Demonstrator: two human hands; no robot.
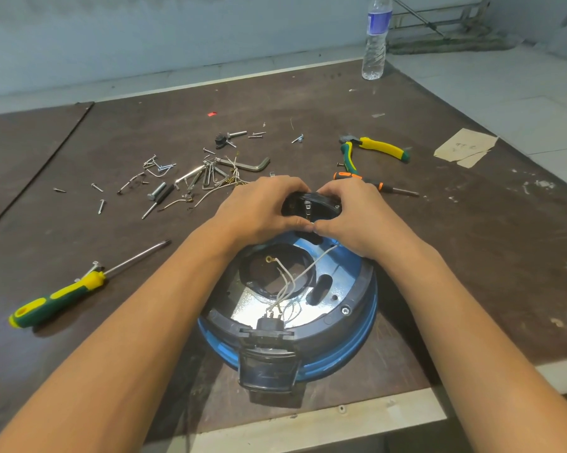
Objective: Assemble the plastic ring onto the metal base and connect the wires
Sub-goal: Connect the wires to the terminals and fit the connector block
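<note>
1. While both forearms reach forward side by side, the left hand (262,207) and right hand (360,214) meet at the far edge of the round assembly. Their thumbs touch tip to tip, and the fingers curl over a black plastic housing (311,204) gripped between them.
2. The housing is dark, glossy and curved, with a small metal contact showing inside.
3. The metal base (259,305) lies flat on the scuffed brown table (471,256), close to the near edge. It is a mirror-bright plate with a round central opening and an oval slot.
4. A matt black plastic ring (360,289) sits around the plate's rim, and a blue band (357,341) runs outside it.
5. Thin white wires (295,276) loop from a black connector (269,325) at the near side across the opening.
6. A screwdriver (56,299) with a green-and-yellow handle lies to the left. Loose screws (164,178) and pliers (373,148) lie beyond the hands.
</note>
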